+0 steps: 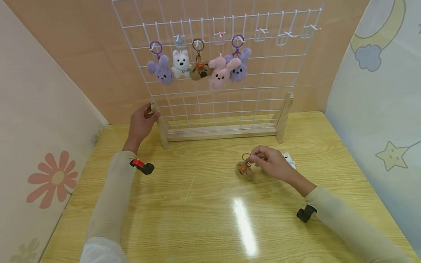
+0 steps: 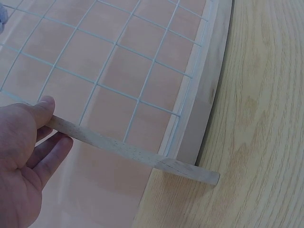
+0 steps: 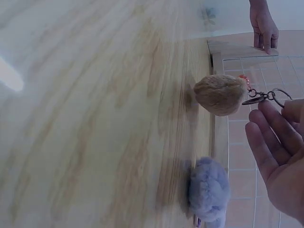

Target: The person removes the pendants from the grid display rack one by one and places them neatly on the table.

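My left hand [image 1: 142,122] grips the top of the left wooden post [image 2: 118,147] of a white wire grid rack [image 1: 221,102], thumb on one side and fingers on the other. Between thumb and fingers of my right hand [image 1: 271,162] is the dark ring of a brown plush keychain [image 1: 243,168] with an orange bead. In the right wrist view the brown plush [image 3: 221,95] hangs by its chain just over the table. Past the right hand lies a white plush [image 1: 288,159], partly hidden by it. A fluffy pale lavender plush [image 3: 209,190] shows near that hand in the right wrist view.
On the rack's hooks hang a purple plush [image 1: 162,71], a white dog plush [image 1: 181,64], a brown plush [image 1: 200,72], a pink bunny plush [image 1: 221,75] and another purple plush [image 1: 240,68]. Bare hooks [image 1: 286,34] stick out at right. Pale walls [image 1: 380,95] flank the wooden table [image 1: 201,213].
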The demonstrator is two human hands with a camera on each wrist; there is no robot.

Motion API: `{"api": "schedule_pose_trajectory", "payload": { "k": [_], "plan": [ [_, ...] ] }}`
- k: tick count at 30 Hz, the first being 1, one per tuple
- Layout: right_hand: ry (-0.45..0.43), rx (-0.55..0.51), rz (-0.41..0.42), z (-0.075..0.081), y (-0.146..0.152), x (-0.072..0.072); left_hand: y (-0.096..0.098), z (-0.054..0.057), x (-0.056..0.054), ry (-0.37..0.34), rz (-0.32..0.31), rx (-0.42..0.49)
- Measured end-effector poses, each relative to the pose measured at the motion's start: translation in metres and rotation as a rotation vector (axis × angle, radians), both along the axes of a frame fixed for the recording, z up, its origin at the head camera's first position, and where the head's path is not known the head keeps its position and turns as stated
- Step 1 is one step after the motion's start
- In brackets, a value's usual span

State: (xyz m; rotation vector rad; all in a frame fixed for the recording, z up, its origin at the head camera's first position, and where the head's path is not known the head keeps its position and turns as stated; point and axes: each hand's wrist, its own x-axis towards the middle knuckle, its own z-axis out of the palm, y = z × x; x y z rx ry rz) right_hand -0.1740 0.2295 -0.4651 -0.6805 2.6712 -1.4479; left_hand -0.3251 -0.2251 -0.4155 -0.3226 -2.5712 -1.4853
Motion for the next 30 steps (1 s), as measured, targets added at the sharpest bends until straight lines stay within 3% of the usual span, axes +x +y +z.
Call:
{"api": "schedule_pose_trajectory", "payload": {
  "k": [4,14,30],
  "plan": [
    [0.056,0.093,-0.016,0.001,0.003,-0.006,-0.001,-0.001,0.000,0.004,0.000,-0.002],
    [0.101,0.206,-0.093,0.004,0.007,-0.026,-0.001,0.000,0.000,0.005,-0.009,0.015],
    [0.123,0.252,-0.112,-0.004,0.008,-0.048,-0.001,-0.001,0.000,0.010,-0.021,0.011]
  ]
}}
